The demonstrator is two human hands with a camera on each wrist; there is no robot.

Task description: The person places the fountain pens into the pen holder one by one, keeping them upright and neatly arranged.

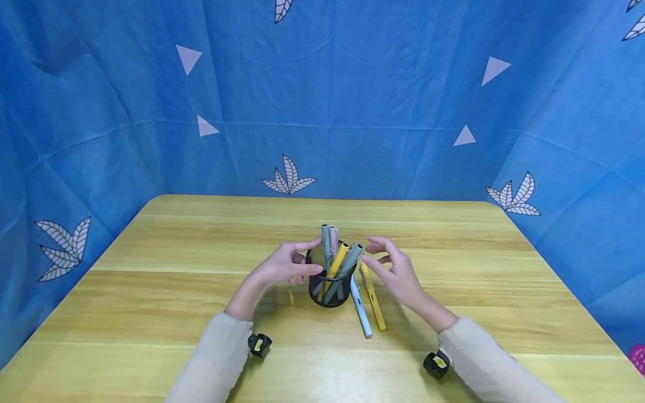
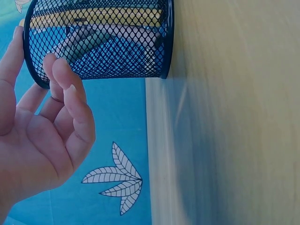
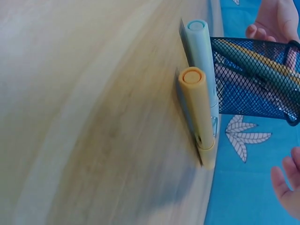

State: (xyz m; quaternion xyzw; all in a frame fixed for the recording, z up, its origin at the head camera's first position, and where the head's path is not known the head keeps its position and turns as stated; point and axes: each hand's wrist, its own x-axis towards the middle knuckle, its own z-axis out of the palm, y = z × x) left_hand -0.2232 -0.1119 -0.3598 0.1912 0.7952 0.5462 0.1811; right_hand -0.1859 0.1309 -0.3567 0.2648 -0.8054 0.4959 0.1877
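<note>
A black mesh pen holder (image 1: pixel 328 291) stands upright mid-table with several capped pens in it. Among them are a yellow pen (image 1: pixel 338 261), a grey-green pen (image 1: pixel 351 259) leaning right, another grey-green pen (image 1: pixel 326 246) and a lilac pen (image 1: pixel 334 240). My left hand (image 1: pixel 282 264) grips the holder's rim between thumb and forefinger, its other fingers curled beside the mesh. At the right of the rim, my right hand (image 1: pixel 395 268) has its fingers spread apart near the leaning grey-green pen's cap; whether they touch it is unclear. A light blue pen (image 1: pixel 360 308) and a yellow pen (image 3: pixel 199 110) lie on the table.
The wooden table (image 1: pixel 151 313) reaches back to a blue curtain (image 1: pixel 373 73) with leaf and triangle prints. Both loose pens lie just right of the holder, below the right hand. Each wrist carries a small black camera (image 1: pixel 260 345). A pink object (image 1: pixel 639 358) shows at the right edge.
</note>
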